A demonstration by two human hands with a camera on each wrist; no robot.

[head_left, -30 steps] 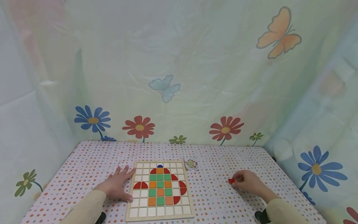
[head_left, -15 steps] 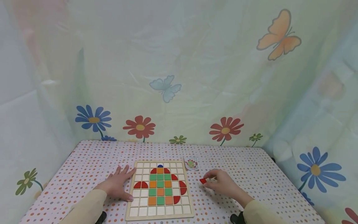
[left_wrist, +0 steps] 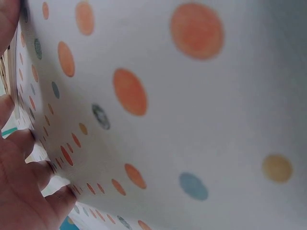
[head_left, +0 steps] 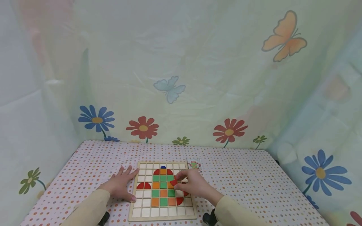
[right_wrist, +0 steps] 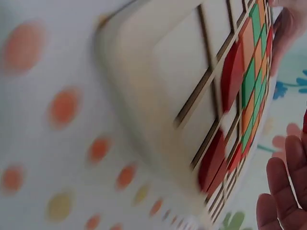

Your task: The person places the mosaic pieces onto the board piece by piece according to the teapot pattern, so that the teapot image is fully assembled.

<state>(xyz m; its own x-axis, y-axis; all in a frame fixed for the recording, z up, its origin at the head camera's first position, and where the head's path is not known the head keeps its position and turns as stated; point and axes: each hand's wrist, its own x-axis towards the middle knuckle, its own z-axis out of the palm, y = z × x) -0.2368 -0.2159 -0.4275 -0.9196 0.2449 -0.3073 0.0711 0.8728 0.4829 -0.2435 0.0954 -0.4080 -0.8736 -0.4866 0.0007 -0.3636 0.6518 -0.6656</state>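
Observation:
A wooden grid board [head_left: 162,218] with pale square cells lies on the table. Orange and green square tiles stand in a block at its middle, with red rounded tiles [head_left: 144,186] at several spots and a blue rounded tile [head_left: 163,167] at the top. My left hand [head_left: 117,187] rests at the board's left edge, fingers spread, thumb and fingertips right at the frame. Over the right part of the board, my right hand [head_left: 195,185] pinches a red quarter-circle tile [head_left: 173,182] between thumb and fingers. This hand covers some cells and red tiles beneath it.
A small picture card [head_left: 194,164] lies by the board's upper right corner, partly behind my right hand. White cloth with coloured dots covers the table [head_left: 249,182]. A curtain [head_left: 215,78] printed with flowers and butterflies stands behind and on both sides.
My right hand has moved left from the table's right side to above the board, carrying the red quarter-circle tile. My left hand has stayed at the board's left edge.

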